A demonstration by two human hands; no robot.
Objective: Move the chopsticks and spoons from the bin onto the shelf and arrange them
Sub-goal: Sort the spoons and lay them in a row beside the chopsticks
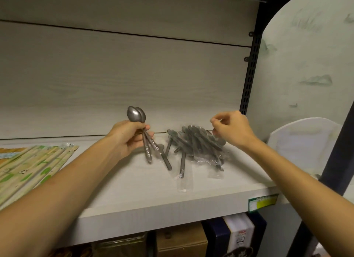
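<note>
My left hand [128, 136] grips a small bunch of metal spoons [136, 114] by their handles, bowls up, above the white shelf [145, 191]. A heap of plastic-wrapped spoons [199, 141] lies on the shelf to the right of it, with two loose wrapped spoons [182, 164] reaching toward the front edge. My right hand [230, 129] hovers over the right end of the heap, fingers curled and pinched together; whether it holds a wrapper I cannot tell. Packs of bamboo chopsticks [36, 161] with green panda prints lie flat at the shelf's left. The bin is out of view.
The shelf's back panel is pale wood grain. A black slotted upright [251, 69] stands at the right, with a white curved board [306, 65] beyond it. A green price label [263, 202] sits on the shelf's front edge. Boxes [182, 239] stand on the shelf below.
</note>
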